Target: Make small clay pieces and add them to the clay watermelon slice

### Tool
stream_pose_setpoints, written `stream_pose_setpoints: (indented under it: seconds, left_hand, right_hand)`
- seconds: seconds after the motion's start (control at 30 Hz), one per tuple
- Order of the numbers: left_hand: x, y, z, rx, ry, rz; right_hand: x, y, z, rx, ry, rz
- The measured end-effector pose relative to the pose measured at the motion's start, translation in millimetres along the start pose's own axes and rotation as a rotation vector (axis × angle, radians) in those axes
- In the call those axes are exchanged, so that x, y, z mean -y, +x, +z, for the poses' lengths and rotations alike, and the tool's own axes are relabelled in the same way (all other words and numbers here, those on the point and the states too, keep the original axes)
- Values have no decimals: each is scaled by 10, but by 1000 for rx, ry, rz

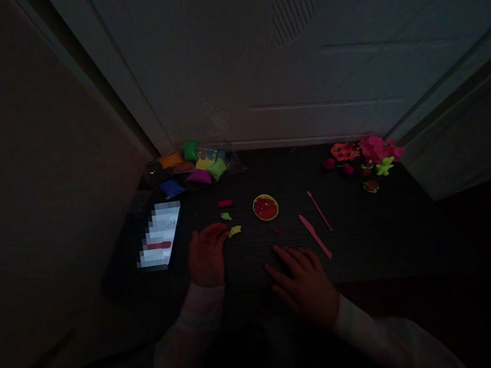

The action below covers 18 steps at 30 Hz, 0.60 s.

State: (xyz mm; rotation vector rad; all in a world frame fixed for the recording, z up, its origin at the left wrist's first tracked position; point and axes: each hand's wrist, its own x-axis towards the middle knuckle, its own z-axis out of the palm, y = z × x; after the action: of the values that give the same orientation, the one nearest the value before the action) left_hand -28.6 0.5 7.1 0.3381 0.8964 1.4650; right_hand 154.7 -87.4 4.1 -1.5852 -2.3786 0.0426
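My left hand (206, 255) rests on the dark table, fingers stretched and slightly curved, close to a small yellow piece of clay (234, 231). Just beyond lie a light green bit of clay (226, 216) and a red clay roll (225, 203). My right hand (305, 282) is spread over the table's near side, with nothing in its fingers. A tiny red clay bit (277, 231) lies ahead of its fingertips. Farther back sits a round, flat clay piece (266, 208), red with a yellow rim and small bits on top. To the right are a pink plastic knife (315, 236) and a thin pink stick tool (319, 211).
Packets of coloured clay (200, 169) lie in clear plastic at the back left. A lit phone (159, 236) is at the left edge. Pink, red and yellow-green clay shapes (378, 150) cluster at the back right. A pale panel with hearts (257, 72) stands behind the table.
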Motion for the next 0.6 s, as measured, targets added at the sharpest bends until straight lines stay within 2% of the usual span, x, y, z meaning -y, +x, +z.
stream_pose_setpoints:
  seconds: [0.17,0.3,0.43,0.6]
  left_hand:
    - [14,-8,-7,19,-27,-2]
    - [17,-7,-17,20,-24,1]
    - [7,-2,-16,12,-23,-13]
    - [6,0,-14,16,-5,-8]
  right_hand:
    - [-15,4,8,10,-36,70]
    - [-7,-6,28,9,-10,-49]
    - [-7,-15,44,21,-49,38]
    - [11,-36,50,34,-19,-76]
